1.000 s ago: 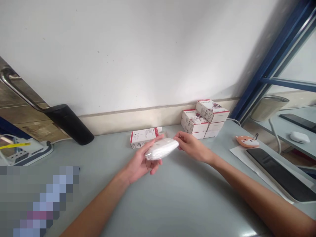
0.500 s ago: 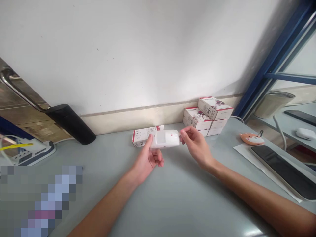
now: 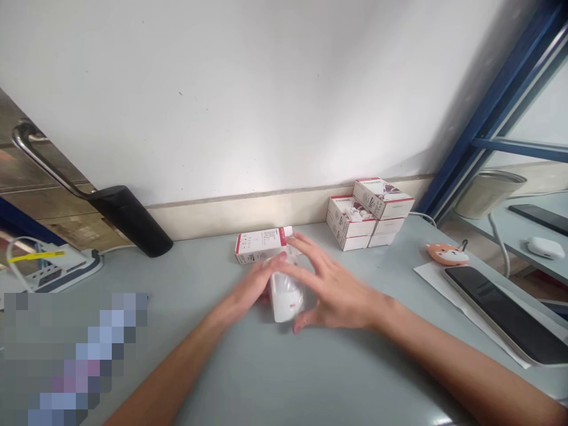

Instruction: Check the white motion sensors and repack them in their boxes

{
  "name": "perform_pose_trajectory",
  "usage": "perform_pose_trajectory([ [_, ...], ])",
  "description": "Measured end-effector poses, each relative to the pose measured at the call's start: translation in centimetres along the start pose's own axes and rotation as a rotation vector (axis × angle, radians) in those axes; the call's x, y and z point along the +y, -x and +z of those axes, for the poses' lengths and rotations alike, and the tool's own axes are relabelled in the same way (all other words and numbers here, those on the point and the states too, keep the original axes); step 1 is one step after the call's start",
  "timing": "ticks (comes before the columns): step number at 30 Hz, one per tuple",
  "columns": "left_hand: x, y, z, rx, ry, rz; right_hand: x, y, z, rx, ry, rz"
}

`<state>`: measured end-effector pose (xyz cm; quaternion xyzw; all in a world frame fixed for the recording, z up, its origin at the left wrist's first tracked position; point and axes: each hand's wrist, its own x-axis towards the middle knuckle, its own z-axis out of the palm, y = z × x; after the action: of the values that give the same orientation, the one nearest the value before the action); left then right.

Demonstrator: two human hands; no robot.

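A white plastic device, shaped like a motion sensor (image 3: 286, 305), is wrapped in a clear plastic bag and stands on end just above or on the grey table; I cannot tell which. My left hand (image 3: 251, 290) is closed on its left side near the top, with most of the fingers hidden behind it. Spread around the right side is my right hand (image 3: 332, 290), fingers apart, its index finger reaching over the wrapped top and the thumb low beside it. Just behind lies a white and red box (image 3: 257, 242), partly covered by the hands.
Several similar boxes (image 3: 384, 198) are stacked against the wall at the back right. Farther right are an orange animal-faced item (image 3: 447, 254) and a dark phone-like device (image 3: 501, 313) on white paper. A black cylinder (image 3: 131, 220) on a metal arm leans at the left.
The wrapped sensor has turned from lying crosswise to upright and come nearer me. My right hand has left its pinch at the sensor's end and spread its fingers beside it.
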<state>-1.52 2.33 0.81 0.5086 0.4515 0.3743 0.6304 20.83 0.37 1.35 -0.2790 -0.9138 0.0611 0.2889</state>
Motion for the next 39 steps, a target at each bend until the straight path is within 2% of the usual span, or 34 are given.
perform_pose_trajectory([
  [3,-0.1,0.2,0.4,-0.013,-0.174,0.004,-0.1,0.1,0.8,-0.078,0.075,-0.021],
  [7,0.4,0.1,0.7,-0.094,-0.036,0.096,0.2,0.3,1.1,-0.040,0.158,0.112],
  [9,0.9,0.0,0.4,-0.047,-0.052,0.211,0.7,0.3,1.0,-0.016,0.200,0.186],
  [10,1.1,-0.1,0.1,0.040,-0.140,0.295,1.1,0.3,0.9,-0.007,0.220,0.212],
  [12,1.3,-0.3,-0.7,0.261,-0.458,0.480,1.7,0.3,0.9,0.007,0.259,0.257],
  [13,1.2,-0.6,-1.3,0.346,-0.645,0.553,2.0,0.3,0.8,0.011,0.278,0.278],
  [14,0.9,-0.8,-1.9,0.382,-0.819,0.601,2.3,0.3,0.8,0.014,0.296,0.295],
  [17,-0.2,-1.6,-3.8,0.315,-1.117,0.589,2.8,0.3,0.5,0.041,0.329,0.346],
  [19,-0.8,-1.9,-4.6,0.244,-1.178,0.533,3.0,0.3,0.4,0.094,0.320,0.391],
  [21,-0.9,-1.9,-4.8,0.208,-1.195,0.537,3.1,0.2,0.2,0.160,0.282,0.455],
  [27,0.6,-0.5,-3.2,0.097,-1.258,0.596,2.8,-0.2,0.0,0.323,0.142,0.654],
  [31,0.4,-0.1,-2.2,0.193,-1.374,0.755,2.6,-0.4,0.1,0.371,0.064,0.746],
  [36,-0.5,-0.2,-1.2,0.297,-1.413,1.052,2.3,-0.5,0.9,0.445,-0.211,0.779],
  [39,-1.0,-0.1,-0.6,0.368,-1.441,1.158,2.1,-0.3,1.8,0.500,-0.293,0.773],
])
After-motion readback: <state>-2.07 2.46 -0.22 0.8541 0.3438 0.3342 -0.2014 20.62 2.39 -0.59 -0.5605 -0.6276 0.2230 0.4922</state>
